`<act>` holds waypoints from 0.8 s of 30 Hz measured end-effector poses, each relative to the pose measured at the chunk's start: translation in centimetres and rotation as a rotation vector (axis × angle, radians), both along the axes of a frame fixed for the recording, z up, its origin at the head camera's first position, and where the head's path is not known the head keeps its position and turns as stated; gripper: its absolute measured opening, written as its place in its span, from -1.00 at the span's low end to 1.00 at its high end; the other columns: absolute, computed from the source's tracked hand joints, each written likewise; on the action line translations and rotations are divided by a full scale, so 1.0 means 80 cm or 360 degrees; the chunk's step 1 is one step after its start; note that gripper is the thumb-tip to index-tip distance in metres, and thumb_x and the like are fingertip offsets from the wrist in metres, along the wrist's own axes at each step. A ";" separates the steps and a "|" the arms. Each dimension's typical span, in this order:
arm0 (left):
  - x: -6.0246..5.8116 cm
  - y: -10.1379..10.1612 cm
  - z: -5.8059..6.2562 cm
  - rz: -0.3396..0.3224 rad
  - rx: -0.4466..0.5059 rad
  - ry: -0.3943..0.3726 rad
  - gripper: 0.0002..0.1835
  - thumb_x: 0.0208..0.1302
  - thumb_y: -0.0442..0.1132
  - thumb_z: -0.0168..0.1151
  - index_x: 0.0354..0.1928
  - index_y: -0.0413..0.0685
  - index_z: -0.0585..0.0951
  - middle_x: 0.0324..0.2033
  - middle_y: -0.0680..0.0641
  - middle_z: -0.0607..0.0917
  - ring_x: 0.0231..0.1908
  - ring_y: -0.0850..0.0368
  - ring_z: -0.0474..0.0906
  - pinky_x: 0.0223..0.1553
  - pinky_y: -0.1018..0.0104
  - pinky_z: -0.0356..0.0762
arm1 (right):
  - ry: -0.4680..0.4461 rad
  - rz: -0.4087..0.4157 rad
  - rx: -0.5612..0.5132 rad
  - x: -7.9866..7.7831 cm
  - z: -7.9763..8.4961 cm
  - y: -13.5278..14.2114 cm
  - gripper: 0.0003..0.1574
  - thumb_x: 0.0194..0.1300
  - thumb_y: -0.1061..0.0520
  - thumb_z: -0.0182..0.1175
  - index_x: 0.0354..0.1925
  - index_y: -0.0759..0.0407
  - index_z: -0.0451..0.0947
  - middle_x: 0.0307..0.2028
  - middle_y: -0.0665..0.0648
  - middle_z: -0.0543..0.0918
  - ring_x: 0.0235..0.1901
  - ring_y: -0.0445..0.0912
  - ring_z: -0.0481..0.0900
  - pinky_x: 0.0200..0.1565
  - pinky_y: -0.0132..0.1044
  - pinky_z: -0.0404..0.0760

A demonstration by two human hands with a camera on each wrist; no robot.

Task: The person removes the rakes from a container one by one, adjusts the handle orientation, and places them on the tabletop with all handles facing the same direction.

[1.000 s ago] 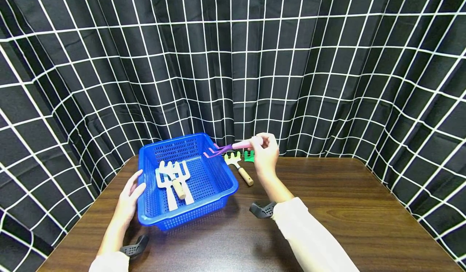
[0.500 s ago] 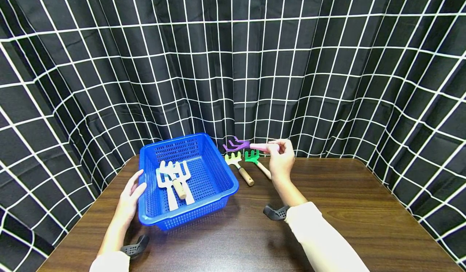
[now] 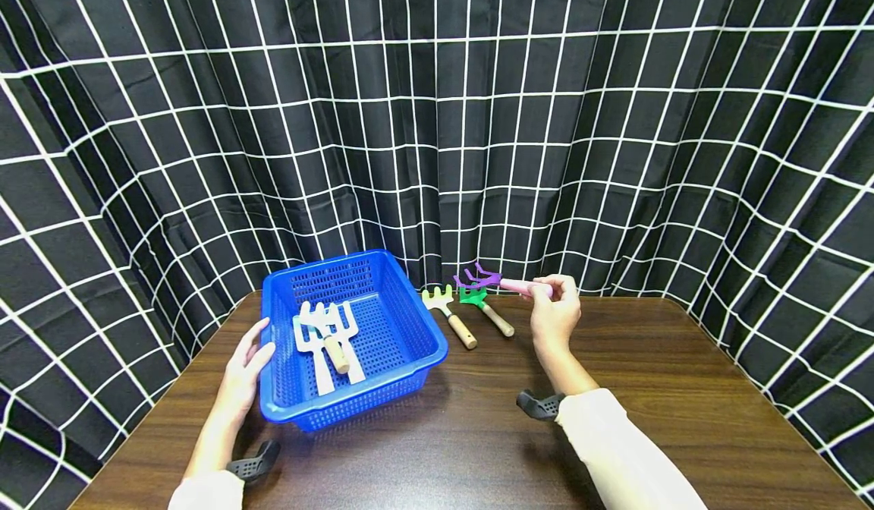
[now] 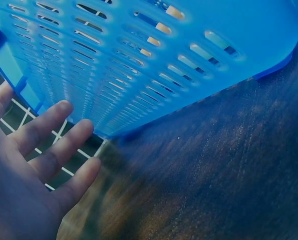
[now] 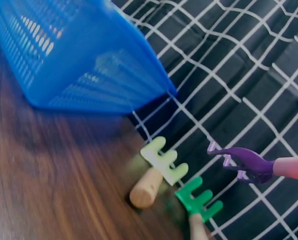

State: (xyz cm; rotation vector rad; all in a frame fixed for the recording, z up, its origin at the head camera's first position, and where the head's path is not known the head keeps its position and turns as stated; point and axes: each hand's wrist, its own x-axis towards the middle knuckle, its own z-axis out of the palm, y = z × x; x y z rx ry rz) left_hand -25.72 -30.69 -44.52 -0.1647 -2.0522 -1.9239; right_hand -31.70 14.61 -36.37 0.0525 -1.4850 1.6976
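Note:
My right hand [image 3: 558, 316] pinches the pink handle end of a small purple hand rake [image 3: 486, 277], its tines pointing left above the back of the table. Close below lie a green hand rake [image 3: 495, 316] and a yellow-green hand rake [image 3: 459, 329], both with wooden handles. At the left, my left hand [image 3: 240, 373] lies against the side of a blue plastic basket [image 3: 410, 377], fingers spread in the left wrist view. Inside the basket sit two white forks [image 3: 318, 369] with a wooden-handled rake [image 3: 336, 354] across them.
Behind the brown wooden table [image 3: 669, 388] hangs a black curtain [image 3: 519, 115] with a white grid, close to the rakes at the back edge. Each wrist wears a dark band mount [image 3: 539, 405].
My right hand has carried the purple rake from over the basket's right rim to the right, uncovering the green rake's handle. The left hand and basket stay put.

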 end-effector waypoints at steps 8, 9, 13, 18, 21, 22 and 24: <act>0.000 -0.001 -0.001 -0.0002 -0.0004 -0.0007 -0.44 0.52 -0.17 -0.03 0.45 -0.13 0.14 -0.01 0.16 0.58 -0.17 0.17 0.64 -0.26 0.32 0.62 | -0.0084 -0.0161 0.0083 -0.020 -0.030 0.028 -0.79 0.03 0.48 0.16 -0.28 0.57 0.47 -0.35 0.41 0.62 -0.55 -0.31 0.50 -0.50 -0.57 0.47; 0.000 -0.001 -0.001 -0.0005 -0.0001 -0.0007 -0.44 0.52 -0.17 -0.03 0.45 -0.13 0.14 -0.01 0.16 0.58 -0.17 0.17 0.64 -0.26 0.32 0.62 | -0.0101 -0.0184 0.0094 -0.024 -0.036 0.032 -0.80 0.04 0.46 0.17 -0.28 0.54 0.48 -0.35 0.39 0.62 -0.55 -0.33 0.50 -0.49 -0.58 0.48; 0.000 -0.001 -0.001 -0.0005 -0.0001 -0.0005 -0.44 0.52 -0.17 -0.03 0.45 -0.13 0.14 -0.01 0.15 0.58 -0.18 0.18 0.65 -0.26 0.32 0.62 | -0.0142 -0.0264 0.0120 -0.036 -0.052 0.044 -0.80 0.03 0.40 0.21 -0.29 0.45 0.50 -0.35 0.28 0.66 -0.55 -0.35 0.51 -0.47 -0.57 0.51; 0.001 0.000 -0.001 -0.0003 0.0003 0.0008 -0.45 0.52 -0.19 -0.03 0.45 -0.13 0.15 0.01 0.13 0.55 -0.17 0.19 0.65 -0.26 0.31 0.62 | -0.0202 -0.0362 0.0159 -0.037 -0.063 0.052 -0.82 0.02 0.35 0.23 -0.32 0.36 0.52 -0.42 0.15 0.65 -0.54 -0.33 0.50 -0.45 -0.55 0.47; 0.000 0.001 0.000 0.0006 -0.0001 0.0006 -0.45 0.51 -0.20 -0.03 0.45 -0.12 0.15 0.01 0.15 0.55 -0.17 0.20 0.64 -0.25 0.31 0.62 | -0.0253 -0.0399 0.0182 -0.038 -0.070 0.057 -0.85 0.03 0.35 0.22 -0.33 0.33 0.51 -0.47 0.09 0.62 -0.54 -0.32 0.49 -0.46 -0.52 0.42; 0.000 0.001 0.000 0.0008 0.0000 0.0006 -0.45 0.51 -0.20 -0.03 0.45 -0.11 0.16 0.01 0.15 0.55 -0.16 0.20 0.64 -0.25 0.31 0.62 | -0.0273 -0.0407 0.0186 -0.038 -0.073 0.059 -0.86 0.04 0.35 0.23 -0.34 0.31 0.51 -0.49 0.04 0.61 -0.55 -0.32 0.49 -0.47 -0.51 0.42; 0.000 0.001 0.001 0.0016 -0.0010 0.0006 -0.46 0.51 -0.20 -0.03 0.45 -0.11 0.16 0.00 0.18 0.56 -0.16 0.21 0.63 -0.25 0.31 0.62 | -0.0307 -0.0432 0.0206 -0.038 -0.077 0.063 -0.85 0.04 0.35 0.24 -0.34 0.28 0.51 -0.52 -0.04 0.59 -0.56 -0.33 0.49 -0.48 -0.51 0.41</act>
